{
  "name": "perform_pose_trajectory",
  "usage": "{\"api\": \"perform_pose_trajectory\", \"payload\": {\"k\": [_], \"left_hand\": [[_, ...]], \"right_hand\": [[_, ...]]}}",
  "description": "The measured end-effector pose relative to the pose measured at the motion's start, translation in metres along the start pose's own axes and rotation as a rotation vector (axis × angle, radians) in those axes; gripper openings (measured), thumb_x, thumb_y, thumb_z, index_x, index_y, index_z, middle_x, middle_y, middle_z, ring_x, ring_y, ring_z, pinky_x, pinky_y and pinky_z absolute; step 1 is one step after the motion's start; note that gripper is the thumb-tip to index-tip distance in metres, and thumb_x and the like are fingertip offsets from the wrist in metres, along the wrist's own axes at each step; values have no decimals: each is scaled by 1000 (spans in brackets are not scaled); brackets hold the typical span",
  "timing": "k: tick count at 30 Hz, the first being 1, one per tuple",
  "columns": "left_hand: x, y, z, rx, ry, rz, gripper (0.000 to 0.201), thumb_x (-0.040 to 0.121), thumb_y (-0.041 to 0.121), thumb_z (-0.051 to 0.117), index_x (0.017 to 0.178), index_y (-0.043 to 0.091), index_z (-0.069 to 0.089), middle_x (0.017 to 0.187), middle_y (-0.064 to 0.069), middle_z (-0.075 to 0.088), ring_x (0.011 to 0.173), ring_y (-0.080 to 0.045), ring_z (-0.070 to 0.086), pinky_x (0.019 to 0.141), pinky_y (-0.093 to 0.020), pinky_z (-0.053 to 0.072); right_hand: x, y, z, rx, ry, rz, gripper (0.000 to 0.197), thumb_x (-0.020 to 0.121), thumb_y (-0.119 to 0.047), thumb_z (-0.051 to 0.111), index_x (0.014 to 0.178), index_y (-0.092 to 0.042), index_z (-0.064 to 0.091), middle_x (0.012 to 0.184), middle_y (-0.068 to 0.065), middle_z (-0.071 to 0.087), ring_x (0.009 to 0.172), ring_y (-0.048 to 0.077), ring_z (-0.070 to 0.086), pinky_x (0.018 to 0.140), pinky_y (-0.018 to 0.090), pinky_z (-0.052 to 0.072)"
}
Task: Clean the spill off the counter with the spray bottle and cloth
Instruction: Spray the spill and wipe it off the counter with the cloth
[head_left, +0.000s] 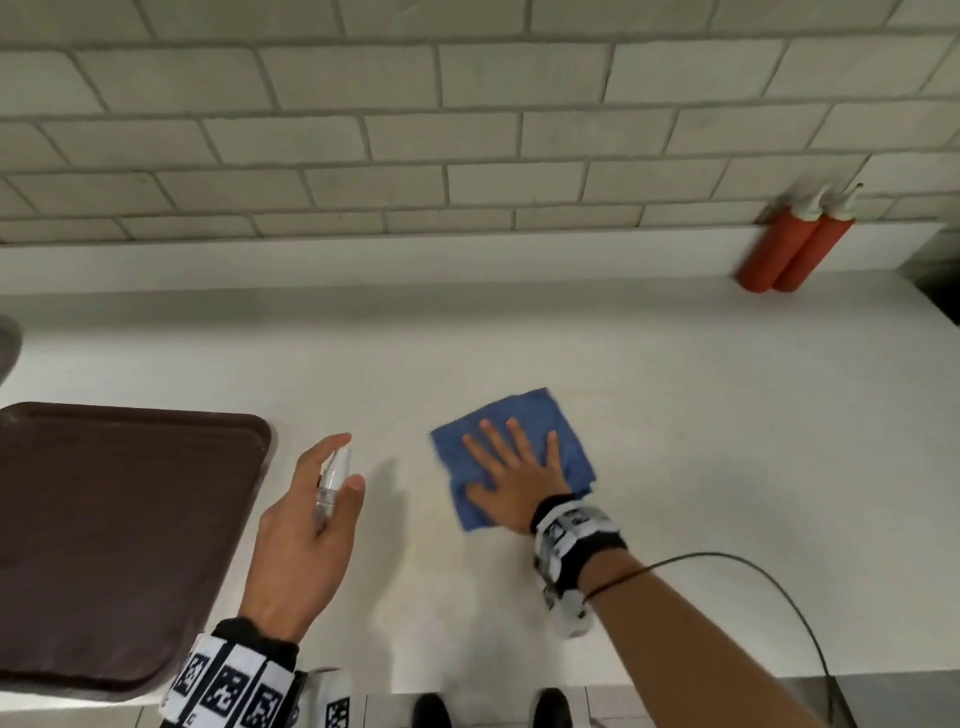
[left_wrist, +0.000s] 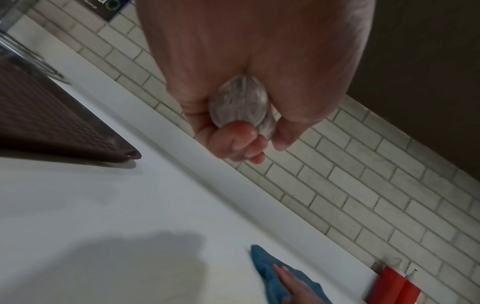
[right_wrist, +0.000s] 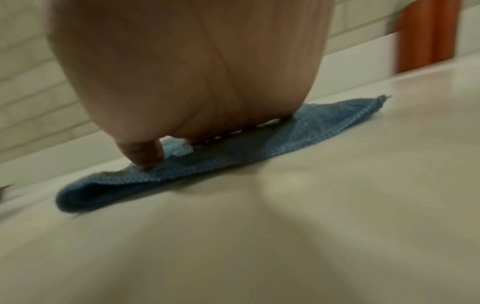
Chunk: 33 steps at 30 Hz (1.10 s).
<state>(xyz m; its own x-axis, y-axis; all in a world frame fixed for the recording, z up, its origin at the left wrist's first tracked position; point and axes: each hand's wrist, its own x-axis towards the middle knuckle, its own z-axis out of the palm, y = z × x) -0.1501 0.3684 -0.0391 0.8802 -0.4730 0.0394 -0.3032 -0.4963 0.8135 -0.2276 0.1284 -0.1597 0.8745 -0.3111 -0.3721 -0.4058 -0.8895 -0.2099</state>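
Note:
A blue cloth (head_left: 524, 415) lies folded flat on the white counter (head_left: 675, 415), near its middle. My right hand (head_left: 511, 467) presses down on it with straight, spread fingers; the right wrist view shows the palm (right_wrist: 194, 72) on the cloth (right_wrist: 259, 148). To the left, my left hand (head_left: 306, 519) is held above the counter and grips a small clear spray bottle (head_left: 332, 478), fingers curled round it. In the left wrist view the bottle's round base (left_wrist: 240, 102) shows between those fingers, with the cloth (left_wrist: 262, 265) lower right. No spill is visible.
A dark brown tray (head_left: 114, 540) lies on the counter at the left, close to my left hand. Two red squeeze bottles (head_left: 795, 244) stand against the tiled wall (head_left: 467, 130) at the back right. A thin cable (head_left: 779, 597) loops from my right wrist.

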Motion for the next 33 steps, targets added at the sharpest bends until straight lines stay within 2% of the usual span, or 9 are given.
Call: {"api": "perform_pose_trajectory", "payload": {"k": [3,7,11,14,16,20,24,28,33], "left_hand": [[-4,9,7,23,4,-9,36,99,27,57,129,44,51,83,-19,68,68,-36,66,68,-45,54],[-2,22,22,53,1,-19,36,99,27,57,130,43,50,68,-14,64,56,-28,59,57,-36,48],[6,32,50,56,-37,-16,39,99,26,57,132,44,47,69,-1,63,59,-19,61,60,-32,48],[10,39,72,49,-61,4,45,98,24,57,133,49,44,76,2,66,62,-17,62,63,-35,50],[13,44,85,44,-73,15,47,98,25,56,134,51,41,89,2,69,69,-19,64,68,-38,52],[18,57,102,75,-104,66,51,100,28,54,142,51,36,125,2,65,101,-26,64,89,-42,51],[41,66,107,61,-136,80,53,101,35,51,145,56,30,126,-14,65,108,-37,65,89,-50,56],[88,68,107,103,-169,116,49,102,34,49,145,51,32,121,-6,66,101,-32,66,87,-41,53],[154,89,123,136,-191,199,42,99,29,53,136,47,42,85,6,63,76,-17,61,73,-30,42]], "right_hand": [[2,50,-13,31,-21,160,70,95,-69,15,153,-44,-15,162,-15,-23,150,23,-20,114,68,-10],[-53,67,14,98,69,231,80,81,-70,-6,155,-40,-13,163,-10,-23,150,24,-21,113,67,-12],[-131,62,51,61,185,165,70,91,-62,30,155,-33,29,163,-4,25,148,29,18,110,65,4],[-136,81,53,40,184,145,69,87,-61,40,150,-32,40,157,-4,38,142,30,30,107,67,13],[-115,100,39,66,164,176,74,85,-65,35,153,-34,34,161,-4,31,145,28,22,108,68,9],[-42,134,-10,148,72,258,81,83,-75,5,155,-41,-12,163,-10,-23,150,24,-21,112,69,-12],[13,128,-48,140,-11,319,73,98,-63,20,155,-34,-15,163,-5,-26,149,30,-25,111,72,-13],[4,107,-33,96,4,277,81,84,-66,-1,155,-31,-16,161,-3,-28,148,31,-25,109,70,-17],[-16,101,0,21,148,267,74,79,-61,43,145,-30,47,152,-1,47,138,31,32,109,59,3]]}}
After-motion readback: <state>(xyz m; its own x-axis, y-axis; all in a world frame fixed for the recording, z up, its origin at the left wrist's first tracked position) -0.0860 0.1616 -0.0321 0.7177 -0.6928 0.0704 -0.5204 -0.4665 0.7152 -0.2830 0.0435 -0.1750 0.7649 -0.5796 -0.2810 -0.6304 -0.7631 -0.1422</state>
